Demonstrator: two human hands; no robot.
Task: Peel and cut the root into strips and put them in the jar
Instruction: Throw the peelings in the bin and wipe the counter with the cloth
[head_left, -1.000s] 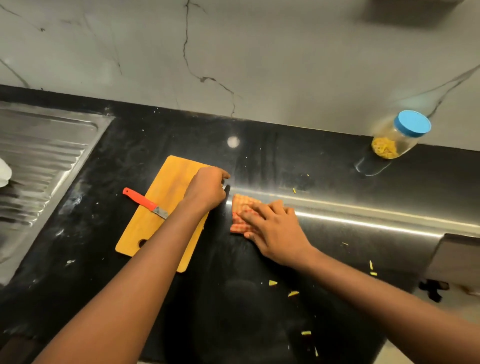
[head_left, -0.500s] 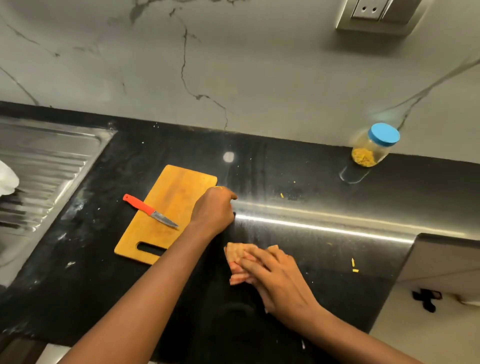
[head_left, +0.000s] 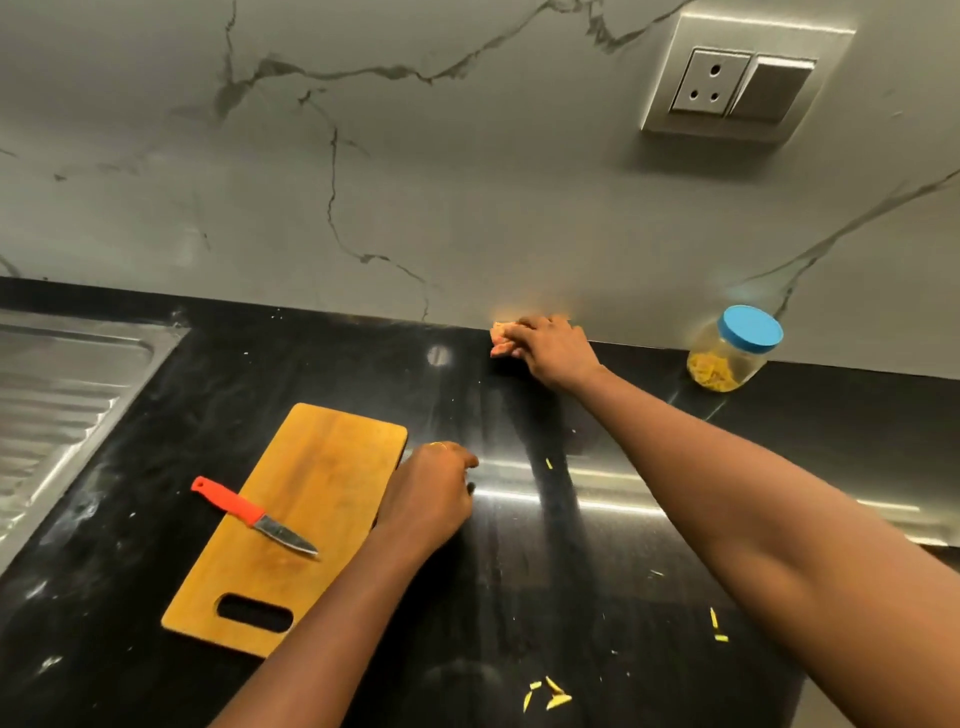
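Observation:
A clear jar (head_left: 730, 353) with a blue lid stands at the back right by the wall, with yellow root strips in its bottom. A wooden cutting board (head_left: 317, 493) lies left of centre, and a red-handled knife (head_left: 249, 514) rests on it. My left hand (head_left: 431, 493) sits with curled fingers at the board's right edge. My right hand (head_left: 550, 351) reaches to the back of the counter and presses an orange cloth (head_left: 501, 338) against the foot of the wall. Loose yellow root bits (head_left: 550, 693) lie near the front edge.
The black counter (head_left: 571, 597) carries more yellow scraps (head_left: 717, 626) at the right. A steel sink drainboard (head_left: 57, 395) lies at the far left. A wall socket and switch (head_left: 743, 88) sit above the jar on the marble wall.
My right hand slid the cloth from the front of the counter to the back by the wall. My left hand stayed at the board's edge. The view tilted upward.

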